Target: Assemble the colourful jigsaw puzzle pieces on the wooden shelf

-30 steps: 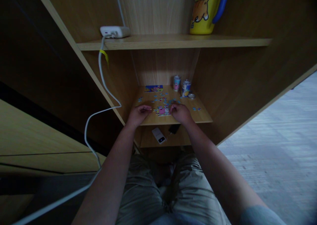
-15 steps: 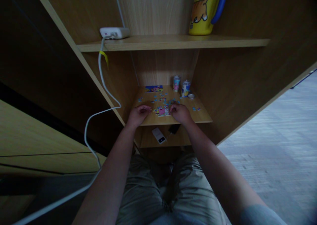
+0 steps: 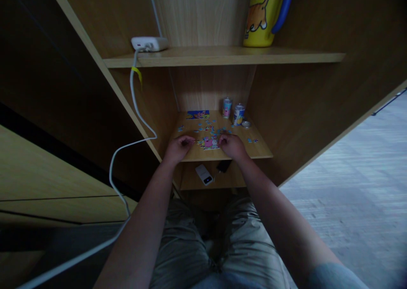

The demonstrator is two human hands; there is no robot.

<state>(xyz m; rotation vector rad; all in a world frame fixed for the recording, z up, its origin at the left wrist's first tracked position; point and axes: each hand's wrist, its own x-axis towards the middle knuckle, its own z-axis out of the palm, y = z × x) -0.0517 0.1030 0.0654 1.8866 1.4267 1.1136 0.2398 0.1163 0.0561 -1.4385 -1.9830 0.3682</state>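
Note:
A partly joined jigsaw point(image 3: 208, 143) with a pink figure lies near the front edge of a low wooden shelf point(image 3: 260, 153). My left hand point(image 3: 178, 147) rests just left of it with fingers curled in a pinch; what it holds is too small to make out. My right hand point(image 3: 231, 145) sits at the jigsaw's right edge, fingers bent down onto the pieces. Several loose blue pieces point(image 3: 206, 127) are scattered behind the hands. A printed picture card point(image 3: 197, 114) lies at the back left.
Two small printed tins point(image 3: 233, 110) and a round lid point(image 3: 246, 124) stand at the shelf's back right. A white charger point(image 3: 149, 43) with a hanging cable point(image 3: 133, 110) and a yellow bottle point(image 3: 265, 13) sit on the upper shelf. A power bank point(image 3: 204, 174) lies below.
None beyond a slight shift of the head camera; both hands stay at the jigsaw.

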